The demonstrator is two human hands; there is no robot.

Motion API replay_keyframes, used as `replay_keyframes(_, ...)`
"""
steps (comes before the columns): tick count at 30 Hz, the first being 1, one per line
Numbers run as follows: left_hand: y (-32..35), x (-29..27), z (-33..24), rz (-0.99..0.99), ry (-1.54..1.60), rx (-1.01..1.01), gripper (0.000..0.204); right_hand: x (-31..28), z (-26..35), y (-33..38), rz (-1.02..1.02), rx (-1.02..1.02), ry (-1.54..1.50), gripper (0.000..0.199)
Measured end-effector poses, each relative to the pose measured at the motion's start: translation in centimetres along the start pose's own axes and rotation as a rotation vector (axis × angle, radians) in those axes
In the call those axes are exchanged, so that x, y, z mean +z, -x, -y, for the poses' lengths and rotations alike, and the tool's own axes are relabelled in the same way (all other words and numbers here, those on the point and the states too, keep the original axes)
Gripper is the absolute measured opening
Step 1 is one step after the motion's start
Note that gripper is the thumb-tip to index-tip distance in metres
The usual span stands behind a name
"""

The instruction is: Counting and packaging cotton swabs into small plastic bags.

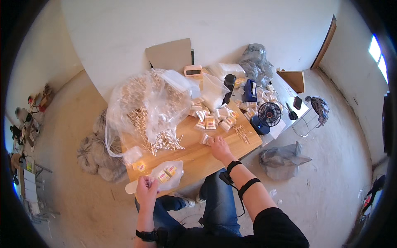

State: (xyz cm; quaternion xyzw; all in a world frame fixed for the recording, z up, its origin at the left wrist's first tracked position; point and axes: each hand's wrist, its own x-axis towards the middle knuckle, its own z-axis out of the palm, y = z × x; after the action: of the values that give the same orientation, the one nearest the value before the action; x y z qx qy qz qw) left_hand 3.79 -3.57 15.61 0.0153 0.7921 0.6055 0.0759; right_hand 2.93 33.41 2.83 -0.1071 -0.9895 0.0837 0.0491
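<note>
Before a white wall (269, 20), the wooden table (198, 163) stands on the floor (331, 144). The right arm (250, 192) reaches toward eleven o'clock. The right hand (221, 148), palm down, touches the swab packet (206, 139) at its ten o'clock. The left hand (147, 189) curls beside the plastic bag (175, 181), at seven o'clock. Neither grip I can tell.

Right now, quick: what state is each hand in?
Left hand: closed, apparently pinching the clear bag.
Right hand: fingers on a small swab pack; grip can't be told.
</note>
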Motion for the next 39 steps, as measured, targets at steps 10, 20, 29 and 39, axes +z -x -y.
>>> replay_keyframes(10, 0.1, 0.7, 0.2, -0.06, -0.004, 0.026, 0.028, -2.4, 2.6, 2.3, -0.342, 0.297, -0.879, 0.025)
replay_keyframes(20, 1.1, 0.3, -0.4, -0.031, 0.104, -0.048, 0.042, -18.1, 17.6, 6.2, -0.116, -0.701, -0.632, 0.023)
replay_keyframes(29, 1.4, 1.3, 0.4, -0.044, -0.09, 0.193, 0.04, -9.3, 22.2, 4.8, 0.097, -0.818, -0.037, 0.018)
replay_keyframes(39, 1.3, 1.4, 0.7, 0.035, -0.012, 0.104, 0.038, -5.7, 21.0, 5.2, 0.321, -0.753, -0.333, 0.022)
